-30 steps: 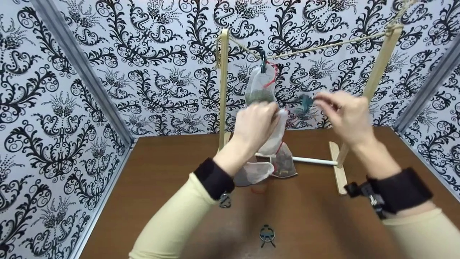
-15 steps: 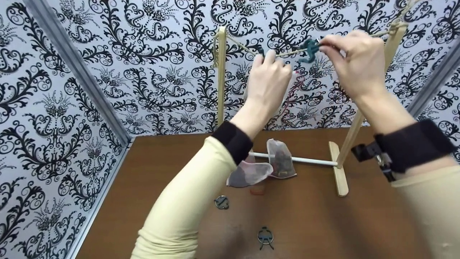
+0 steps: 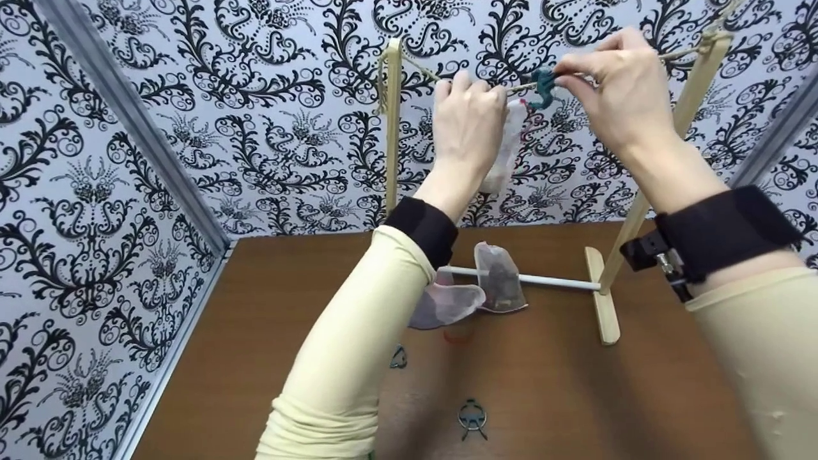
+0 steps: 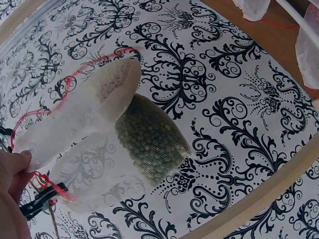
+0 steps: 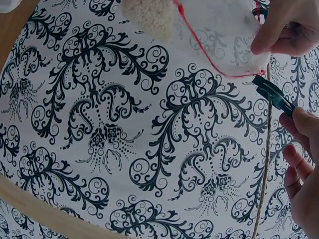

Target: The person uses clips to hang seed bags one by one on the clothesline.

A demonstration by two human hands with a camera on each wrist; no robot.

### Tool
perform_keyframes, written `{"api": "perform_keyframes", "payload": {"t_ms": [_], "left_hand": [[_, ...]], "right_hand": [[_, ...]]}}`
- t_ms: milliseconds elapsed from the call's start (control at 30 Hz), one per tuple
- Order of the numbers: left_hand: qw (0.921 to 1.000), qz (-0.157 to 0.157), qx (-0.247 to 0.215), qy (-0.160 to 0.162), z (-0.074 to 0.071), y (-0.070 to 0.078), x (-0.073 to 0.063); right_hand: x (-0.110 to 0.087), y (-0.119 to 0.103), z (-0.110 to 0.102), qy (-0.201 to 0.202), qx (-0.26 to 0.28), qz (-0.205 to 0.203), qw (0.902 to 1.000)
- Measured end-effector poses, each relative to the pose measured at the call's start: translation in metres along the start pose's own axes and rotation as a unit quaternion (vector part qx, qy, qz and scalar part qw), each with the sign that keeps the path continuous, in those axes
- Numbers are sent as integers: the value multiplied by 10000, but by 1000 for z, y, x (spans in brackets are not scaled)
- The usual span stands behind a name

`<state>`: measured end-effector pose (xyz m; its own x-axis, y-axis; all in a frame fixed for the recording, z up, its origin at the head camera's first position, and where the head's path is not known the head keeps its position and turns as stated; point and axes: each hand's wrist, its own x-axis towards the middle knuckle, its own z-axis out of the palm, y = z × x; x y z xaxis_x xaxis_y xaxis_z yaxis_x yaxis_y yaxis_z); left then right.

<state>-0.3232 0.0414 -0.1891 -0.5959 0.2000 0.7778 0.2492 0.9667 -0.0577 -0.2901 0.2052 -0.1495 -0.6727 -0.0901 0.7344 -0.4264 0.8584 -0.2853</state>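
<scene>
My left hand [image 3: 468, 124] is up at the rope [image 3: 428, 72], pinching the top of a white mesh drawstring bag [image 4: 65, 119] with red cord and pale contents. Beside that bag hangs another mesh bag [image 4: 149, 142] filled with green pellets, fastened to the rope by a dark green clip [image 4: 45, 199]. To the right, my right hand [image 3: 629, 96] pinches a second dark green clip [image 5: 273, 95] between thumb and fingers. Its tip is right at the upper corner of the pale-filled bag, and it overlaps the rope in the right wrist view.
The rope runs between a left wooden post [image 3: 392, 128] and a right one [image 3: 690, 108]. Below, a white rod [image 3: 556, 282] joins their feet. A greyish mesh bag [image 3: 501, 281] and a pinkish one [image 3: 450, 305] lie by it. Nearer are two clips, one round [image 3: 472, 418], one smaller [image 3: 399, 356].
Both hands have risen to the rope, the left with the pale-filled bag, the right with the clip. Over the last half second the clip has come closer to the bag's corner.
</scene>
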Motion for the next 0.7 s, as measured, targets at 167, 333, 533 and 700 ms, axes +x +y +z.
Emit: {"api": "perform_keyframes", "payload": {"t_ms": [167,333,533,700], "left_hand": [[9992,-233,-310,-116,2,0,3],[9958,-188,-885,-121,4,-4,0],[9944,-83,-1039,-196,5,-9,-6],[9966,119,-808,-141,6,-11,-10]], "right_hand": [[-2,-5,7,-155,-51,-84,9998],[-4,-8,13,-206,42,-23,9998],[-11,-1,18,-654,181,-199,9975],[-17,11,23,-596,193,-849,9944]]}}
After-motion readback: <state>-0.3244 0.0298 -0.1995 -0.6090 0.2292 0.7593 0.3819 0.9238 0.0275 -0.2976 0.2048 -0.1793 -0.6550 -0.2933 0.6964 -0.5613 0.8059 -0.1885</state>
